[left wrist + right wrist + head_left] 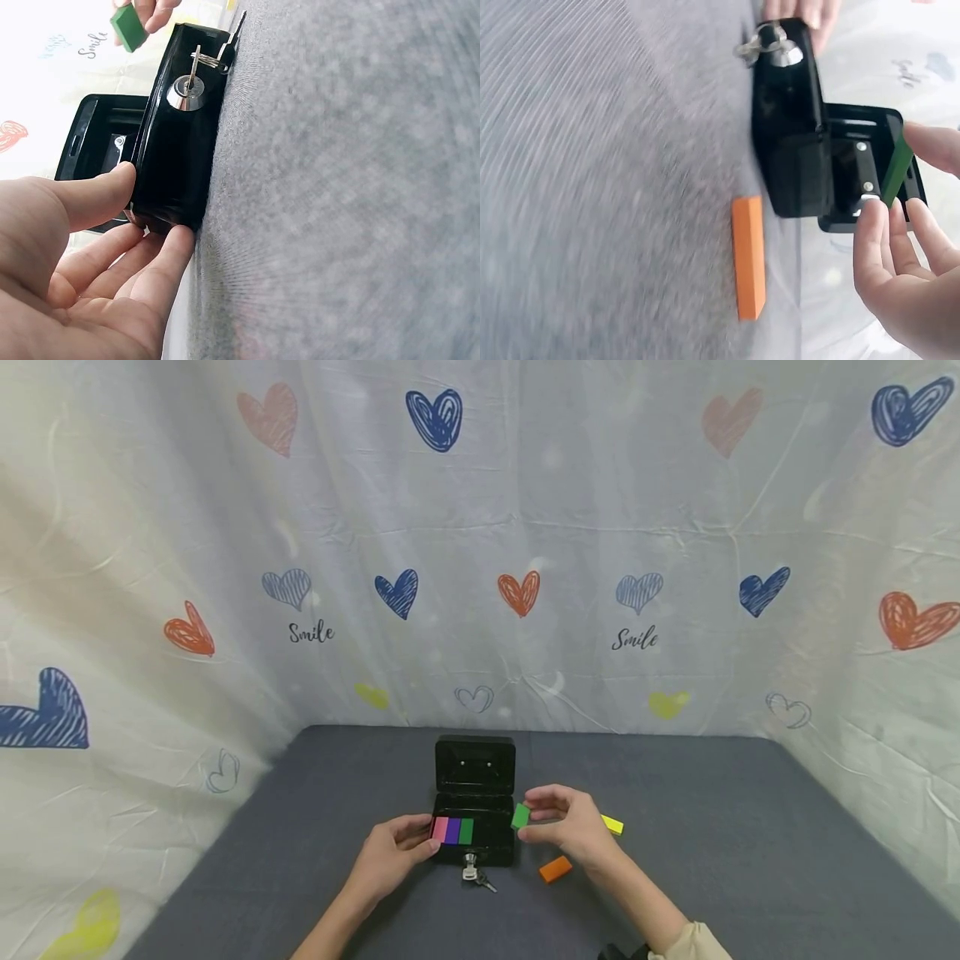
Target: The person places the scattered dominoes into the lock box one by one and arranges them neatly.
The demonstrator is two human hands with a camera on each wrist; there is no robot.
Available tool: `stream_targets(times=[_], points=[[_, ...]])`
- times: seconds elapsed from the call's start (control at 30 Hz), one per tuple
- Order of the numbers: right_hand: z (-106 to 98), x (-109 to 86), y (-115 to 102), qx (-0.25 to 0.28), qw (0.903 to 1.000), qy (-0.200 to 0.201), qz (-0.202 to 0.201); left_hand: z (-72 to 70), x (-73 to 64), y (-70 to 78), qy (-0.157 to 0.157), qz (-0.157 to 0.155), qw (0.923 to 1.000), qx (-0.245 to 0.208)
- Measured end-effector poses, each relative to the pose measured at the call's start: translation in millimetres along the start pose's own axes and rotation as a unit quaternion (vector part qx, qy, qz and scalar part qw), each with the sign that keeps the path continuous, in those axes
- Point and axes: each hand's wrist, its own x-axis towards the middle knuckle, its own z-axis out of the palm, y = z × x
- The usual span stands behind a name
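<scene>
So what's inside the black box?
A pink block, a purple block and a green block, side by side toward the left. Whatever lies beneath them is covered and can't be seen.

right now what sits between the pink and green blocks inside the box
A purple block sits between the pink block and the green block, in the head view.

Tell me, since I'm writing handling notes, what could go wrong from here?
The green block is only pinched at the fingertips of the right hand, near the box's right edge, so it might slip or catch the rim of the box.
The orange block lies close to the right wrist and might get nudged away.
The keys jut out at the box's front, where a passing hand could snag them.
</scene>
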Motion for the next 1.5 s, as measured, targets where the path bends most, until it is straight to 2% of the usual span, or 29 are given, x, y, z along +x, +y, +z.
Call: stream_targets(times=[0.17, 0.77, 1.03, 1.3, 1.5], points=[[4, 0.8, 0, 0.023, 0.9997, -0.005, 0.006, 0.0, 0.6, -1.2, 0.0, -0.003, 1.0, -0.001], [18, 3.4, -4, 0.006, 1.0, 0.002, 0.002, 1.0, 1.0, -1.1, -0.005, -0.004, 1.0, -0.006], [33, 8.9, -10, -0.004, 0.9997, 0.009, -0.021, -1.4, 0.6, -0.5, -0.003, -0.006, 0.9999, -0.008], [32, 12.1, 1, -0.04, 0.9984, 0.011, -0.037, -0.8, 0.8, -0.8, -0.006, -0.007, 0.9999, -0.013], [28, 14.4, 8, -0.048, 0.9984, -0.002, -0.029, -0.4, 1.4, -0.8, -0.003, -0.002, 1.0, -0.005]])
